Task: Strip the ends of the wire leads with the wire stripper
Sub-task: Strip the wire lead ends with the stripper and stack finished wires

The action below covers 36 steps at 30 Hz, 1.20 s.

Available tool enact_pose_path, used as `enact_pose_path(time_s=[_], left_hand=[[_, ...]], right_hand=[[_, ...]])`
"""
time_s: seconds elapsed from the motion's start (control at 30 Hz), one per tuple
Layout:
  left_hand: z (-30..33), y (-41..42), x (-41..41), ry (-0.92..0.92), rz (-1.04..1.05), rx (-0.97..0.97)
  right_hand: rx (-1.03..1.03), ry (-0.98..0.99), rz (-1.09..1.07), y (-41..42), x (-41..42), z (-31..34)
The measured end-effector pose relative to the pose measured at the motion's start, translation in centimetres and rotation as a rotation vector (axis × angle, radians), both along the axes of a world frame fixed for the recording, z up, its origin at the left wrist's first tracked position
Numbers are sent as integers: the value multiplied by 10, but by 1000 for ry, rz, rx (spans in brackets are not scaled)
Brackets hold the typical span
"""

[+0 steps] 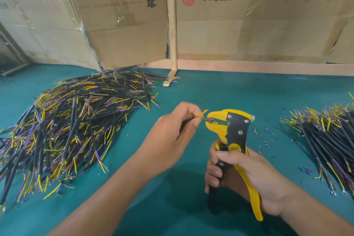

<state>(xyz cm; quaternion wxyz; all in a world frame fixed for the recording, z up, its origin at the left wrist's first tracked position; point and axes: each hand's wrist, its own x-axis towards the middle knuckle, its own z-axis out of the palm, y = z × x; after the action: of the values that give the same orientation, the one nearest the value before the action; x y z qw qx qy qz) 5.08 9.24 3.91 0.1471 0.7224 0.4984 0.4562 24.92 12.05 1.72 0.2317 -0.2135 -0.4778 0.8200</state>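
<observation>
Feeding leads from the big heap of black-sheathed cables on the left of the green desk, you had plenty still to draw on, their yellow and purple cores splayed in every direction. Your left hand pinched one cable between thumb and curled fingers, close behind its fanned ends, and that short grip was the right call: it kept the thin cores stiff enough to aim. A yellow lead stuck up past the tool, while a reddish lead ran level into the mouth of the wire stripper, which stood upright just beside your fingertips. Whether the blades had already bitten I could not tell; the tip was too small to read. To do this step well, I judged you needed to seat only one core squarely across the blades, hold it at a right angle, and keep the yellow one clear so it was not nicked. Your right hand wrapped both handles, fingers round the black one and palm against the yellow, ready for a single firm squeeze rather than a jerk. Insulation scraps littered the desk to the right, and beyond them lay a second pile of cables, well apart from the tool.
</observation>
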Motion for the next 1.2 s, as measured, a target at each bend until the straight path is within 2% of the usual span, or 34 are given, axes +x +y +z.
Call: enact_pose_path(time_s=[0.7,1.2], left_hand=[[-1,0,3,-1,-23,28],[0,-1,4,-100,-71,-7]], right_hand=[[-69,30,43,-3,2,3],[-75,78,68,-4,2,5]])
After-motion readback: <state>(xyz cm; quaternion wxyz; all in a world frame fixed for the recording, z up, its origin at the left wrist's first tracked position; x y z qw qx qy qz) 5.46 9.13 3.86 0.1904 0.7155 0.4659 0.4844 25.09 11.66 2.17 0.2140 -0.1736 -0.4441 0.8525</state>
